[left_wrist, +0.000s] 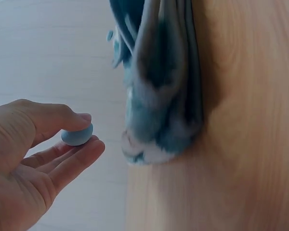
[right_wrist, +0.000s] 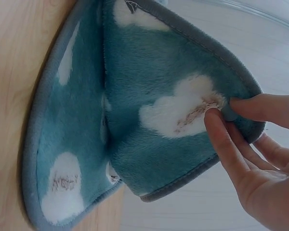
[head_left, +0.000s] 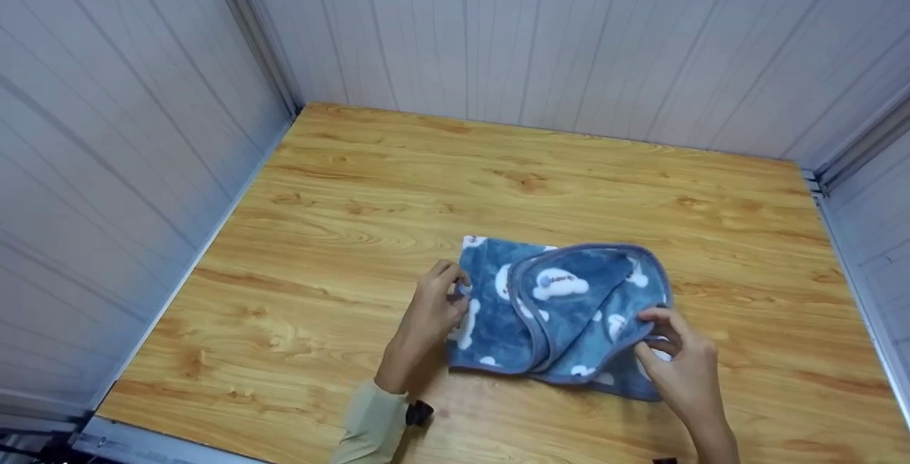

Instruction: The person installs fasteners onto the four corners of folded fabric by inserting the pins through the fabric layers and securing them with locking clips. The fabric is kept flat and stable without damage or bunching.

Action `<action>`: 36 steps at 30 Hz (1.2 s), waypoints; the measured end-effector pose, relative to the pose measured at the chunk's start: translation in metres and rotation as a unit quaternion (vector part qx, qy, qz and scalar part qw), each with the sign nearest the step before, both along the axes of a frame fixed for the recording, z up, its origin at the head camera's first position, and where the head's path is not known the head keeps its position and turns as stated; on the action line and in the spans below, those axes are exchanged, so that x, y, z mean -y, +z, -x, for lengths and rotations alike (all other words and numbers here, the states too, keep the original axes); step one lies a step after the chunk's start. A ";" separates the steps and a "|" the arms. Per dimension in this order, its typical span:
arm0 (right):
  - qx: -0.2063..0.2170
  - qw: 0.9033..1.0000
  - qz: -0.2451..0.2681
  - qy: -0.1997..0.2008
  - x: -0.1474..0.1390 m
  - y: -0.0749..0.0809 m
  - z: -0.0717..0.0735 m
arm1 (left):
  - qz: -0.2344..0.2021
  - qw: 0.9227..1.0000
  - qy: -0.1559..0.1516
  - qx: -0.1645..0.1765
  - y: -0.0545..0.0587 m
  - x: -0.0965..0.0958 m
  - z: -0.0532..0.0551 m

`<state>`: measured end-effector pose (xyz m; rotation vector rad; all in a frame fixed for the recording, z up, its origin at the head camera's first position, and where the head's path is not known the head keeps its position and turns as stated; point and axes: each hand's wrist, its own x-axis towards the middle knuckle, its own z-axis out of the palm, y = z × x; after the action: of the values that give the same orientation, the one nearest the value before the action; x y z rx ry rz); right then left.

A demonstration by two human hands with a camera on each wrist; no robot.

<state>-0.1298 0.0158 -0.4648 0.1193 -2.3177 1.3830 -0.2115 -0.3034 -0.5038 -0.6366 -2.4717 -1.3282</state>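
A folded blue fleece blanket [head_left: 490,336] with white cloud prints and grey-blue edging lies on the wooden table. My left hand [head_left: 430,304] is at its left side. In the left wrist view, that hand [left_wrist: 43,144] pinches a small, rounded, light blue piece [left_wrist: 77,135] between thumb and fingers, apart from the blanket's layered edge [left_wrist: 159,86]; its kind is unclear. At the right end, my right hand [head_left: 684,364] pinches a flap of the blanket. The right wrist view shows this hand [right_wrist: 260,154] holding the flap [right_wrist: 149,62] raised above the lower layer [right_wrist: 70,125].
The wooden table [head_left: 398,194] extends behind the blanket and to both sides. Pale panelled walls [head_left: 498,38] rise at the back, left and right. A black device [head_left: 419,413] sits by my left wrist.
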 end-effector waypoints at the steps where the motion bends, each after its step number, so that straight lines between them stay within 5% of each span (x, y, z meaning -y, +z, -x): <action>1: 0.001 1.000 -0.002 -0.001 0.000 0.000 0.000 | 0.002 1.000 -0.003 -0.008 0.000 -0.003 0.000; 13: 0.004 1.000 -0.012 0.010 0.001 0.003 -0.001 | 0.014 0.999 -0.045 0.012 0.003 -0.024 -0.002; 23: -0.044 0.999 -0.007 0.030 0.005 0.008 -0.002 | -0.006 0.998 -0.069 -0.009 0.001 -0.032 0.001; 36: -0.032 0.999 -0.002 0.034 0.001 0.004 -0.001 | 0.000 0.995 -0.099 0.000 0.009 -0.051 -0.001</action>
<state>-0.1285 0.0145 -0.4610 0.2428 -2.2845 1.3864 -0.2107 -0.2525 -0.4947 -0.9018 -2.4611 -1.3961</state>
